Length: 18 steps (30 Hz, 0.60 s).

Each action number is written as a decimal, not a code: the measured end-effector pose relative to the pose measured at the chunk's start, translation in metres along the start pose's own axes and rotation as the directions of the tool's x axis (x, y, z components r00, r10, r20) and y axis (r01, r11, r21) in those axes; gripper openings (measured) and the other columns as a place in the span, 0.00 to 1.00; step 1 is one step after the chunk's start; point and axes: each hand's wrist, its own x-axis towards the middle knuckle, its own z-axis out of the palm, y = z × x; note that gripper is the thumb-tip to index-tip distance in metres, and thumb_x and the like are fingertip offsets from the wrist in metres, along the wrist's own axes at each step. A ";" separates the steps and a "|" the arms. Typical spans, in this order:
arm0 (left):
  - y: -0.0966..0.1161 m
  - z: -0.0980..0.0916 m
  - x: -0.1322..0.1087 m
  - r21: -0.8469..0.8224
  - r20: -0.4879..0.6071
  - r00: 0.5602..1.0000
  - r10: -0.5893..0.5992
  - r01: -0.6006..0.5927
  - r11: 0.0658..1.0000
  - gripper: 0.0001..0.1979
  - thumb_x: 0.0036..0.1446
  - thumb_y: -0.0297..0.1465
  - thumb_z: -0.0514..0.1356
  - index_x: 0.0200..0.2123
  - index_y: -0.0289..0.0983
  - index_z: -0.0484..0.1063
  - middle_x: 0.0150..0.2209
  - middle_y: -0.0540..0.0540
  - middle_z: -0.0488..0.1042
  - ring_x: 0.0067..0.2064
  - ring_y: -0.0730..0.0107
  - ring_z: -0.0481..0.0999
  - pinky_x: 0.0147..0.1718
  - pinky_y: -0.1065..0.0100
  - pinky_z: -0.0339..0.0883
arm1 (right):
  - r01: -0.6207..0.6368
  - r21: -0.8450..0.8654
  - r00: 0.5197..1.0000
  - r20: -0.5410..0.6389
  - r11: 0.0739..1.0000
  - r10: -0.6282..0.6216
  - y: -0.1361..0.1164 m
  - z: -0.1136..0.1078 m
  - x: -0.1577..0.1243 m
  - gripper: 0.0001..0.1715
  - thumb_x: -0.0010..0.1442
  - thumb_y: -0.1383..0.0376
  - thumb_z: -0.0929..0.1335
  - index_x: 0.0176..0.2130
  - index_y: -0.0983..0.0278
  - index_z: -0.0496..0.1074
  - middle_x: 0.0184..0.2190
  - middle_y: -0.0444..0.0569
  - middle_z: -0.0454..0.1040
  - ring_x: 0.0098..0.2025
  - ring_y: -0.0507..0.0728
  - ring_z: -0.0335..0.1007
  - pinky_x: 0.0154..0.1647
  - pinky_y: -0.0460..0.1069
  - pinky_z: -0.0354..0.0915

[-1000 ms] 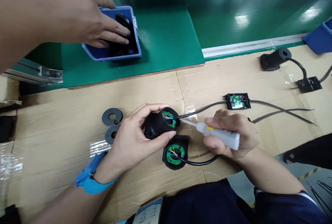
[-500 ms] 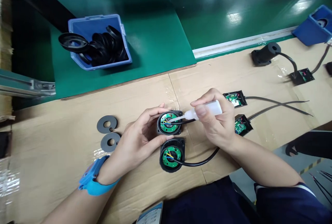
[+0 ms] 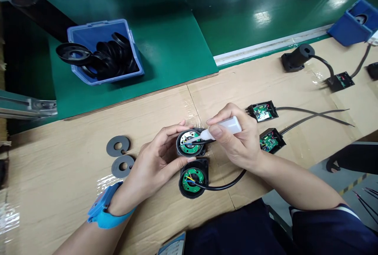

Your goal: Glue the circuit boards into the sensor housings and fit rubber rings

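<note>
My right hand (image 3: 240, 138) is closed around a white glue bottle (image 3: 229, 125). The bottle's thin nozzle tip lies over the green round circuit board (image 3: 195, 147) inside the upper black housing (image 3: 202, 151). My left hand (image 3: 159, 156) grips that housing, fingers behind it and thumb along its near side. Just below sits a second black housing (image 3: 193, 195), with a green board and blue, yellow and dark wires showing. From it a black cable (image 3: 226, 187) curves right under my right forearm. Two grey foam rings (image 3: 113, 144) with slits lie left of my left hand.
Two open black boxes with circuit boards, one farther (image 3: 264, 112) and one nearer (image 3: 272, 141), lie right of my right hand. A blue bin (image 3: 137, 56) of black rings stands on the green mat. Farther right are a black cylindrical part (image 3: 297, 58) and another blue bin (image 3: 344, 30).
The bottle has tilted more, and its nozzle tip has shifted left across the upper board. That housing is tipped slightly toward the left. The whole view has shifted slightly.
</note>
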 end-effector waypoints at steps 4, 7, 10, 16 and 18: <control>0.001 0.000 0.000 0.001 0.003 1.000 -0.006 0.006 1.000 0.28 0.58 0.33 0.69 0.60 0.47 0.64 0.65 0.44 0.70 0.70 0.54 0.63 0.67 0.52 0.64 | 0.005 -0.011 1.000 -0.021 1.000 -0.006 0.000 0.000 0.000 0.09 0.64 0.59 0.73 0.38 0.62 0.75 0.31 0.40 0.78 0.27 0.46 0.72 0.26 0.42 0.67; 0.002 0.000 -0.001 0.004 0.002 1.000 -0.005 0.005 1.000 0.29 0.58 0.33 0.70 0.60 0.49 0.65 0.63 0.46 0.72 0.68 0.57 0.66 0.66 0.54 0.65 | -0.009 -0.046 0.998 -0.055 0.999 0.007 -0.002 0.001 -0.001 0.11 0.64 0.56 0.73 0.38 0.61 0.75 0.30 0.41 0.78 0.27 0.48 0.72 0.25 0.43 0.68; 0.001 -0.001 -0.002 -0.008 0.010 1.000 -0.013 0.013 1.000 0.29 0.58 0.32 0.70 0.59 0.50 0.65 0.62 0.48 0.72 0.68 0.60 0.67 0.67 0.58 0.64 | -0.036 -0.089 0.995 -0.093 0.995 0.028 -0.004 0.001 -0.001 0.13 0.64 0.53 0.72 0.37 0.60 0.75 0.29 0.42 0.77 0.26 0.49 0.72 0.26 0.45 0.69; -0.003 0.001 0.006 0.034 -0.012 1.000 -0.016 0.016 0.999 0.28 0.61 0.34 0.67 0.61 0.47 0.63 0.64 0.45 0.69 0.67 0.60 0.67 0.66 0.57 0.65 | -0.156 0.041 0.957 -0.242 0.987 0.162 0.007 -0.005 0.005 0.21 0.61 0.47 0.72 0.31 0.61 0.71 0.28 0.42 0.75 0.22 0.47 0.65 0.21 0.44 0.63; 0.002 0.000 0.008 0.160 -0.004 1.000 0.014 -0.013 0.987 0.26 0.62 0.36 0.66 0.61 0.44 0.63 0.63 0.44 0.70 0.65 0.59 0.70 0.65 0.55 0.67 | -0.192 0.168 0.930 -0.284 0.967 0.234 0.012 -0.009 0.008 0.21 0.61 0.46 0.72 0.32 0.61 0.71 0.24 0.39 0.70 0.19 0.46 0.60 0.18 0.43 0.58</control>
